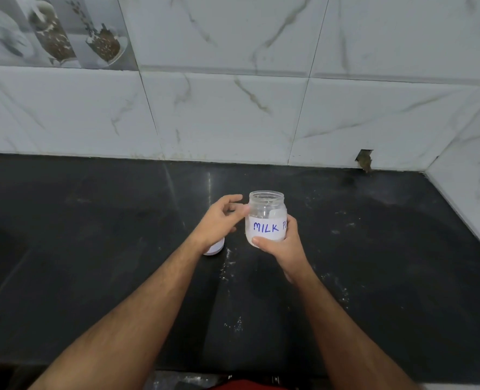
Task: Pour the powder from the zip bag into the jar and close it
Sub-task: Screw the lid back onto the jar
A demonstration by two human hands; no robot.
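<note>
A clear jar with a white label reading "MILK P…" stands open-topped at the middle of the black counter, with white powder in its lower part. My right hand grips the jar from the right and front, thumb across its base. My left hand hovers just left of the jar with fingers loosely curled, its fingertips near or touching the jar's shoulder, holding nothing. A white lid lies on the counter, partly hidden under my left wrist. No zip bag is in view.
White powder specks are scattered on the counter in front of the jar. A marble-tiled wall runs along the back and turns the corner at the right. The counter's front edge lies near the bottom of the view.
</note>
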